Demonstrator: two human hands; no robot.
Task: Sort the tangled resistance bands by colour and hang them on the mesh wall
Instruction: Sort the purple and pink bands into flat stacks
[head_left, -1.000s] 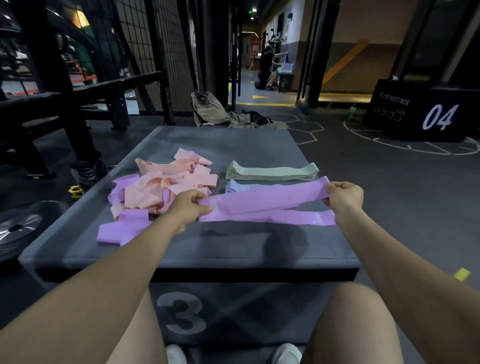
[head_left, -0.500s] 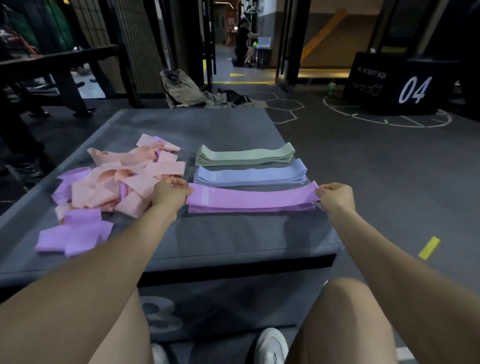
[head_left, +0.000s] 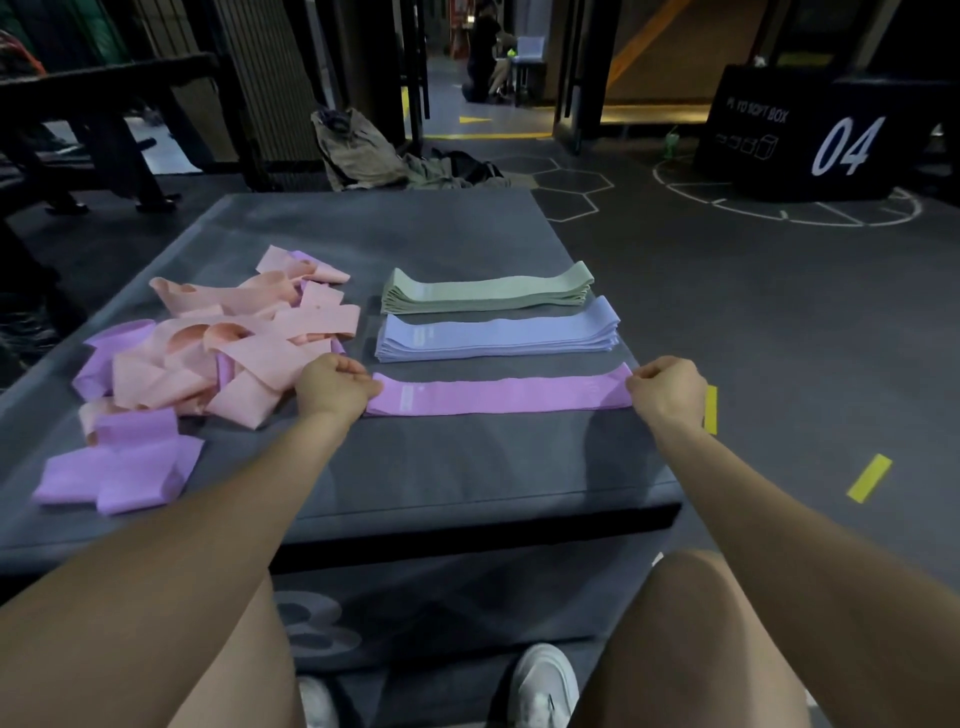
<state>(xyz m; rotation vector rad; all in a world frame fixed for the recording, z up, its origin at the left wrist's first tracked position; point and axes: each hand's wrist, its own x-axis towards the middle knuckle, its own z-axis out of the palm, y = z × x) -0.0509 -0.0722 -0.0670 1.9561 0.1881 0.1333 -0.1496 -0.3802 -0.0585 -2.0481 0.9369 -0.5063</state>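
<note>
A purple band lies flat on the grey soft box, stretched between my hands. My left hand pinches its left end and my right hand pinches its right end. Behind it sit a neat stack of blue bands and, further back, a stack of green bands. To the left lies a tangled heap of pink bands mixed with purple ones. More loose purple bands lie at the near left.
A black box marked 04 stands on the floor at the far right. A bag and clothes lie behind the soft box. A dark mesh wall rises at the back left, beside a black bench. Yellow tape marks dot the floor.
The purple band, held up and slanted a second ago, now lies flat on the box in front of the blue stack. Both hands came down with it, still holding its ends.
</note>
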